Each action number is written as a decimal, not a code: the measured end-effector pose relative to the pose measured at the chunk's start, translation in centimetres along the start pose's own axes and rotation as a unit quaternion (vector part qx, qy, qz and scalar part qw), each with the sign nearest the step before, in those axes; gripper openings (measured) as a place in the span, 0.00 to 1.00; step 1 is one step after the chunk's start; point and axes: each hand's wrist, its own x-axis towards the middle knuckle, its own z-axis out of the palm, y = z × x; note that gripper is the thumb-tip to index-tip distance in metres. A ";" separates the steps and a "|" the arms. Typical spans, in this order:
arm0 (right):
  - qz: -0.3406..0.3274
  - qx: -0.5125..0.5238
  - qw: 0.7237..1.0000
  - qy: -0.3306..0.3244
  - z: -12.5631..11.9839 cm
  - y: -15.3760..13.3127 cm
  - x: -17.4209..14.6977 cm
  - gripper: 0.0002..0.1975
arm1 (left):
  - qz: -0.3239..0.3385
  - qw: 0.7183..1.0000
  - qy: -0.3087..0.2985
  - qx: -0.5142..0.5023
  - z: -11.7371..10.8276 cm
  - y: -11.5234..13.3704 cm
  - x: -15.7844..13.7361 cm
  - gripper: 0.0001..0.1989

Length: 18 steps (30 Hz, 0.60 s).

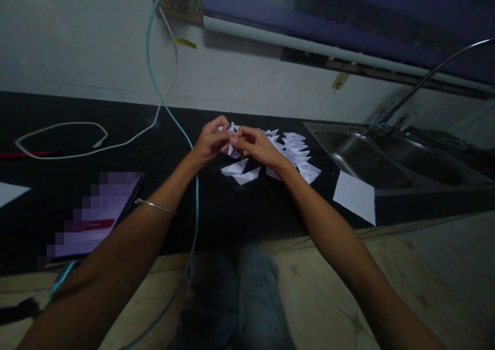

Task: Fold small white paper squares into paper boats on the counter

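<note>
Between my two hands is a white paper boat (pixel 232 146), its pointed tip showing above the fingers. My left hand (pixel 212 139) pinches it from the left side, fingers curled. From the right, the thumb and fingers of my right hand (pixel 253 145) close on the same folded paper. Two finished-looking paper boats (pixel 247 176) lie on the black counter just below the hands. Several more folded boats (pixel 297 154) sit in rows to the right, partly hidden behind my right hand and wrist.
A steel double sink (pixel 363 156) with a curved tap (pixel 429 74) is at the right. A white paper sheet (pixel 358 198) lies by its corner. At left are a tablet (pixel 100 216), a white cable (pixel 77 155) and another sheet (pixel 11 193). A teal cable (pixel 197 200) crosses the counter.
</note>
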 end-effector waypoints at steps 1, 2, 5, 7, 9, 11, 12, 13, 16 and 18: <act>0.005 0.007 1.000 -0.006 -0.1 -0.1 -0.1 0.21 | 0.004 1.000 0.000 0.007 0.0 0.0 0.0 0.13; 0.007 0.007 1.000 -0.008 -0.2 -0.2 -0.1 0.20 | 0.008 1.000 -0.001 0.016 -0.1 -0.1 0.1 0.13; -0.011 -0.054 0.998 0.015 -0.4 -0.3 -0.1 0.16 | 0.018 0.999 -0.002 0.044 -0.2 -0.3 0.1 0.14; -0.034 -0.143 0.987 0.057 -0.2 -0.2 0.0 0.15 | 0.024 0.997 -0.005 0.071 -0.2 -0.4 -0.1 0.15; -0.054 -0.235 0.965 0.105 0.2 0.2 0.2 0.14 | 0.032 0.993 -0.006 0.113 -0.1 -0.4 -0.4 0.14; -0.061 -0.299 0.942 0.142 0.7 0.5 0.3 0.13 | 0.040 0.985 0.002 0.168 0.0 -0.4 -0.6 0.14; -0.061 -0.318 0.933 0.155 1.0 0.6 0.3 0.12 | 0.042 0.980 0.009 0.194 0.0 -0.4 -0.7 0.15; -0.061 -0.330 0.927 0.165 1.1 0.7 0.3 0.11 | 0.044 0.975 0.015 0.216 0.0 -0.4 -0.7 0.17; -0.064 -0.348 0.918 0.180 1.2 0.8 0.4 0.10 | 0.042 0.967 0.025 0.252 -0.2 -0.7 -0.6 0.21; -0.066 -0.355 0.915 0.181 1.0 0.9 0.4 0.11 | 0.037 0.962 0.024 0.268 -0.2 -0.9 -0.4 0.21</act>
